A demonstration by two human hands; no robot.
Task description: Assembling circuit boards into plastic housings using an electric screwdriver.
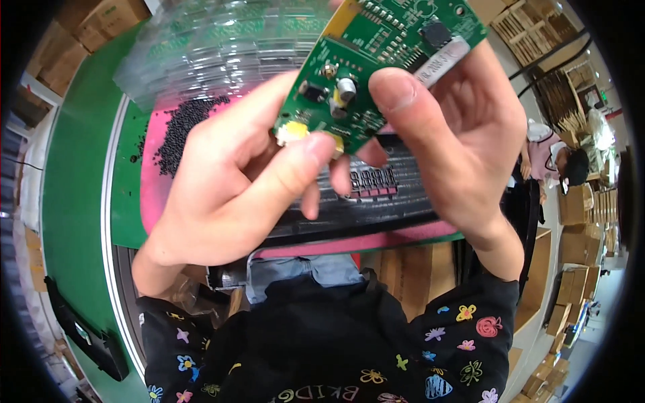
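Note:
Between both hands a green circuit board (366,60) is held up, tilted, above the bench. Small cylindrical capacitors, black chips and a pale label strip show on its face. My left hand (242,168) grips the lower left corner, its thumb beside the yellow-and-white connectors. On the right edge my right hand (457,127) is closed, with its thumb lying on the board's face and the fingers behind it. Beneath the hands lies a long black plastic housing (316,218) with a slotted opening, resting on a pink mat (156,131).
A heap of small black screws or pellets (181,134) lies on the mat's left. Behind it are stacked clear plastic trays (201,50) on the green bench (74,168). Another black plastic part (87,336) lies at the lower left. At right are cardboard boxes (578,205) and another person (554,158).

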